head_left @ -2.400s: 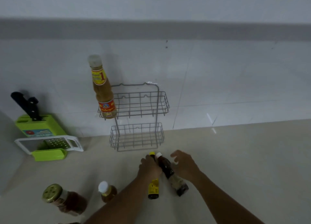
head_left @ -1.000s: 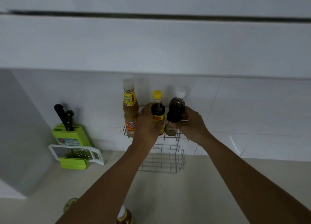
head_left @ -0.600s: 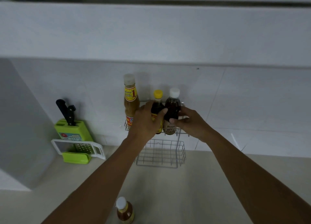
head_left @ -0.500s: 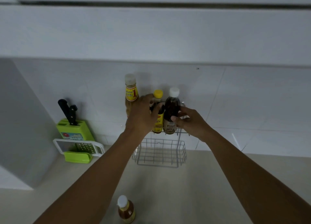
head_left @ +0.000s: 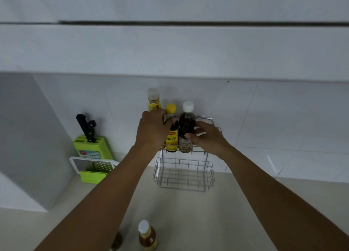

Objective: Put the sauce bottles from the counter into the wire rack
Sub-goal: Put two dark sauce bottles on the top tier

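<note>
- Hands: your left hand [head_left: 152, 130] is wrapped round the yellow-capped bottle [head_left: 172, 135]; your right hand [head_left: 206, 137] has thumb in front and fingers behind the white-capped dark bottle [head_left: 186, 127]. Both are closed on their bottles, not let go yet.
- Position: both bottles stand upright, side by side and touching, bases inside the upper basket [head_left: 190, 148] of the wire rack [head_left: 184, 175]. Front rail crosses their lower labels, so they look seated or nearly so; whether the bases rest fully on the wire floor can't be told.
- Tall bottle [head_left: 154, 101] with pale cap sits at the basket's left end, partly hidden behind your left hand. Your two are packed against it, likely to leave the right side free.
- Lower basket holds nothing.
- Why the grip: holding at mid-body keeps narrow bottles plumb on a gappy wire floor; a tilted base could catch between wires.
- Remaining: one small white-capped bottle [head_left: 147, 235] stands on the worktop [head_left: 217, 222] near the bottom edge. A dark round thing just left of it is mostly hidden by your arm; can't identify.
- Off to the left: green knife block [head_left: 90, 147] and a grater [head_left: 94, 165], well clear of the work.
- Judgement: release step is at hand; open slowly and check neither bottle leans.
</note>
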`<action>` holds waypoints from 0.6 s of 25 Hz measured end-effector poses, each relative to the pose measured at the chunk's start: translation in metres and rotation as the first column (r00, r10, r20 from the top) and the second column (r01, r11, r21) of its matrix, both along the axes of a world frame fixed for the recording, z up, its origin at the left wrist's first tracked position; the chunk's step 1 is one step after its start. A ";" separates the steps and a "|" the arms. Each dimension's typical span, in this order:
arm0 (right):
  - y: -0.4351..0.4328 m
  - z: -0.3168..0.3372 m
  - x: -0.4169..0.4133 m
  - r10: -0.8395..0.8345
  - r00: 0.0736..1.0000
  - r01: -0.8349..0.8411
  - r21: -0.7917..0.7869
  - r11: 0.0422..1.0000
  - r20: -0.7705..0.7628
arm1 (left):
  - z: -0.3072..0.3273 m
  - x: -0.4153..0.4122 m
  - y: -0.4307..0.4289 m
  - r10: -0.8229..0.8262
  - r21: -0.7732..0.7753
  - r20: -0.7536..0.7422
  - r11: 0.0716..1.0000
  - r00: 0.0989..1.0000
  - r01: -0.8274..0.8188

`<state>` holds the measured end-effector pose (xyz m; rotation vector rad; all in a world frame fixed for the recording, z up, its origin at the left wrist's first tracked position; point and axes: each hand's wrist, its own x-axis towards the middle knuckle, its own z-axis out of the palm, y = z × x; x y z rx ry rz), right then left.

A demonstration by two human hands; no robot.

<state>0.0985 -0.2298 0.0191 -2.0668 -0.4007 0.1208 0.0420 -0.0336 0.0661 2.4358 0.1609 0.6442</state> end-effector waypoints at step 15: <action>0.011 0.013 -0.071 -0.258 0.947 0.206 0.253 0.945 0.193 | 0.038 -0.084 0.030 -0.201 -0.491 0.082 0.844 0.976 0.215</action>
